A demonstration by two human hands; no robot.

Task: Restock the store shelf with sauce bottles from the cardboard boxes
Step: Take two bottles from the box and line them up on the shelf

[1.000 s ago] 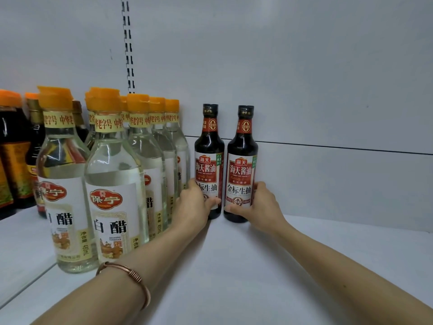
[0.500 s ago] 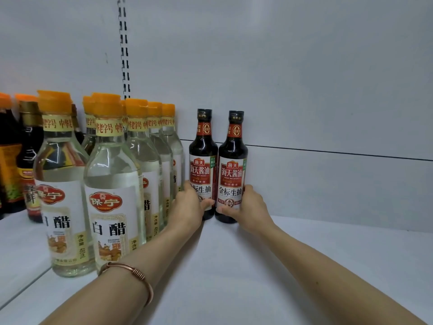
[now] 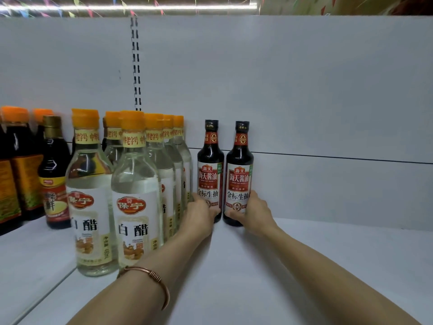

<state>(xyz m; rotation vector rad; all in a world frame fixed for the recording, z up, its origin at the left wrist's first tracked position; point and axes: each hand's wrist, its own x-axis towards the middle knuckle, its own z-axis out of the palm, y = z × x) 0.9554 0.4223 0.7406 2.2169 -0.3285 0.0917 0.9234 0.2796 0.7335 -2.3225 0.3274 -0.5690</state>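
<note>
While both arms reach in from the bottom of the frame, each hand is wrapped around the base of one dark soy sauce bottle standing upright at the centre, against the white back panel (image 3: 304, 102). The left hand (image 3: 202, 213) curls its fingers round the lower label of the left soy sauce bottle (image 3: 210, 165); a copper bracelet (image 3: 150, 277) circles that forearm. The right hand (image 3: 254, 211) clasps the right soy sauce bottle (image 3: 239, 167), thumb across the front near the foot. These two bottles stand just beside each other, a thin gap between them. Left of them, tight rows of clear white vinegar bottles (image 3: 137, 195) with orange caps run from the back panel toward the shelf's front edge, the left hand squeezed in beside the nearest row. Further left stand darker sauce bottles (image 3: 54, 170). Right of the pair, the white shelf board (image 3: 339, 254) lies open to the frame's right edge.
</note>
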